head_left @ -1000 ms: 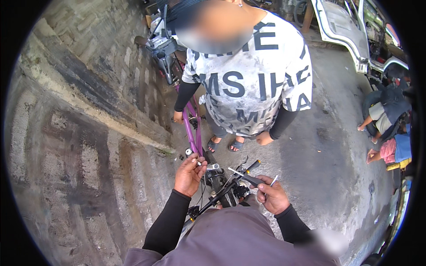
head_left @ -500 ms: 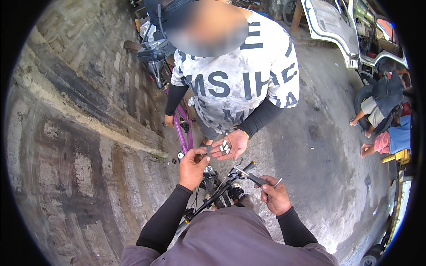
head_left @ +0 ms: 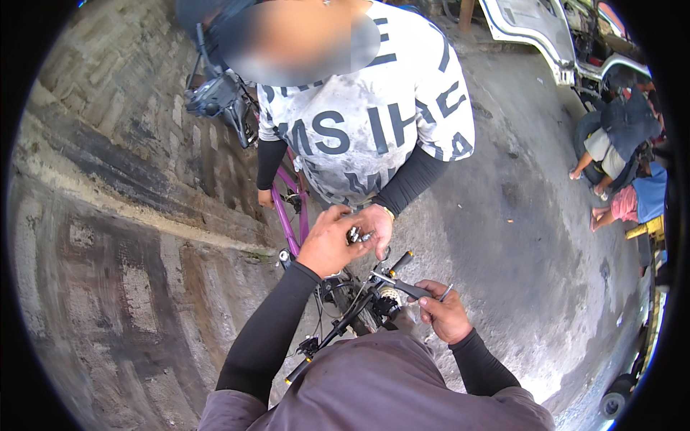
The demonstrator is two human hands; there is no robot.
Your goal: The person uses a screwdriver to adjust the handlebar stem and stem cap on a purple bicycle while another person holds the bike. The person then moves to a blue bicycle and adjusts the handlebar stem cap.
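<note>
Bright daylight, strong fisheye edge distortion

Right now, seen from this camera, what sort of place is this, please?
It is probably an informal repair yard: a bicycle handlebar is close in front of the person, a dark-handled tool is in the right hand, and a white vehicle door shows farther off.

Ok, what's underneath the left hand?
The left hand partly covers a co-worker's hand; small shiny pieces show between them. The covered part is hidden, so whether more pieces lie there can't be seen.
</note>
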